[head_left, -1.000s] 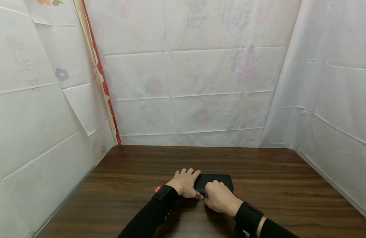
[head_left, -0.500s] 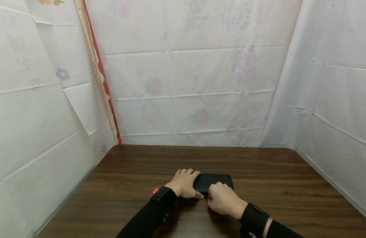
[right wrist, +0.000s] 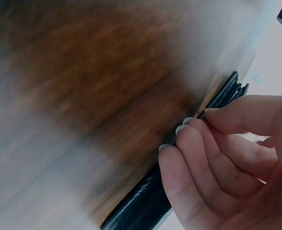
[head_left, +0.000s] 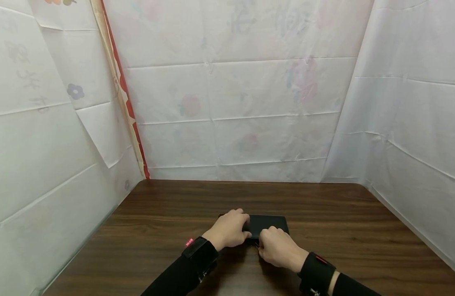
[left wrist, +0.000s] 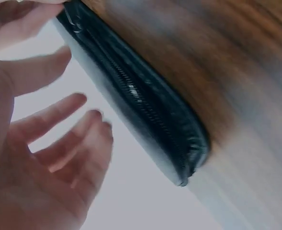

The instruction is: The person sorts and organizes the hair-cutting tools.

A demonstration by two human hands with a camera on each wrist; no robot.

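Note:
A flat black zip wallet [head_left: 269,222] lies on the table, its zipped edge facing the person. In the left wrist view that edge gapes, and zip teeth run along the wallet [left wrist: 136,103]. My right hand [head_left: 280,248] has its fingers curled at the near edge, thumb against fingertips, pinching the zip pull there; the pull itself is mostly hidden. My left hand [head_left: 229,229] hovers over the wallet's left end. Seen from its wrist, the left hand [left wrist: 50,163] has loosely bent fingers, apart from the wallet and holding nothing.
The brown wood-grain table [head_left: 168,238] stretches around the wallet. White sheets [head_left: 227,94] hang behind the table and along both sides. Black bands [head_left: 201,255] circle both wrists, below dark sleeves.
My left hand was spread flat against the wallet's left end; its fingers have now lifted and bent. My right hand slid slightly right along the zipped edge, then stayed.

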